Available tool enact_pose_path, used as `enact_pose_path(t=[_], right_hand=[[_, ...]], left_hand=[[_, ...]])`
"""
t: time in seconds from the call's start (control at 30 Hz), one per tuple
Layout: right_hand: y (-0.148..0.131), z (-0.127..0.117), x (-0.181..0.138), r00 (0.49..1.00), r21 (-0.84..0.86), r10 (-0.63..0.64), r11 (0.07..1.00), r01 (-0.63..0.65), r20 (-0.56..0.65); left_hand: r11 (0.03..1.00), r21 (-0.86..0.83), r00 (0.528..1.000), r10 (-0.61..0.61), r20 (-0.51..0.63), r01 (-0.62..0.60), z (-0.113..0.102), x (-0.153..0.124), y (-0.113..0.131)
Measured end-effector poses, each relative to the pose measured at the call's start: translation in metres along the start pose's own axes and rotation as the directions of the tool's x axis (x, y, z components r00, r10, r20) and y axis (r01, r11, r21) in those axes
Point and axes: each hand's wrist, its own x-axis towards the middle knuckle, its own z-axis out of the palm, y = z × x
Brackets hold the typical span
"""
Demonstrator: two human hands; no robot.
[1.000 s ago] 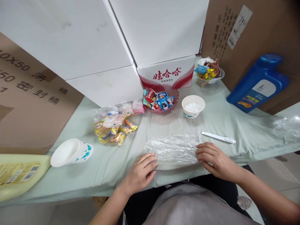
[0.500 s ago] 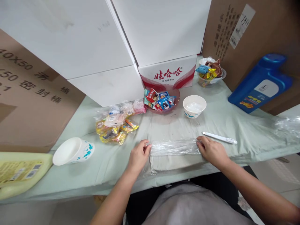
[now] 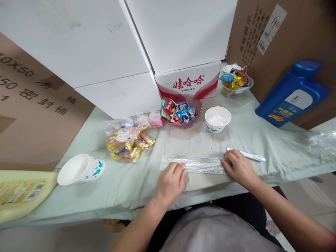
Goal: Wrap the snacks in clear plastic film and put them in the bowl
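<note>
Lying flat and open, left hand (image 3: 171, 181) and right hand (image 3: 237, 168) press the plastic strip (image 3: 201, 164).

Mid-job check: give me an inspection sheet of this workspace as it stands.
Surface: pale green cloth over the table, creased.
Job's things: clear plastic film, folded into a narrow strip, flat near the front edge.
Clutter: tipped paper bowl, snack bag, sweets dish, white bowl, white pen.
Hands: left hand flat on the strip's left part, open; right hand at its right end, grip unclear.
Cables: nothing seen.
Surroundings: white cartons, brown cartons, blue jug, yellow jug.
</note>
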Motion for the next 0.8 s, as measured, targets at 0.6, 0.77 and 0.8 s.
enact_pose_path(t=[0.6,0.77,0.8], right_hand=[[-0.057,-0.032,0.048,0.827,0.815,-0.073,0.235,-0.529,0.558],[-0.067,0.004,0.093,0.781,0.778,0.002,0.09,-0.622,0.624],[-0.069,0.01,0.099,0.766,0.763,0.004,0.08,-0.641,0.643]], left_hand=[[0.919,-0.327,0.828,0.352,0.436,-0.219,0.024,-0.008,0.028],[0.929,-0.345,0.853,0.287,0.436,-0.136,0.024,-0.006,0.023],[0.933,-0.337,0.853,0.274,0.445,-0.125,0.025,-0.006,0.022]])
